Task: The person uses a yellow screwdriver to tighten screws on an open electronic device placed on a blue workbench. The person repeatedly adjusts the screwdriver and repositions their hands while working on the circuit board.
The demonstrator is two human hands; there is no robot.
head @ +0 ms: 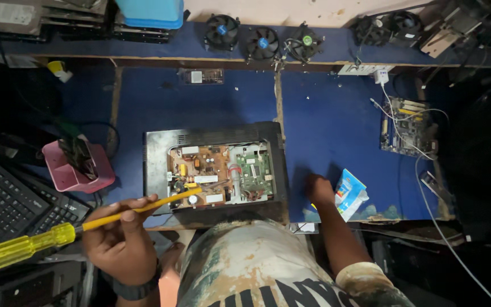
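Observation:
My left hand [121,236] grips a long screwdriver [24,244] with a clear yellow handle and a yellow shaft. Its tip rests on the brown circuit board [200,173] inside an opened black device case [160,142] lying flat on the blue bench. A smaller green board [255,170] sits beside the brown one in the same case. My right hand [319,190] rests on the blue surface just right of the case, fingers down, next to a small blue and white packet [349,193]. Whether it holds anything I cannot tell.
A pink tray [63,173] with dark parts stands left of the case, beside a black keyboard [7,199]. Three cooling fans [262,42] line the back ledge. A green board [407,128] with white cables lies at the right. A blue bin [152,14] sits at the back.

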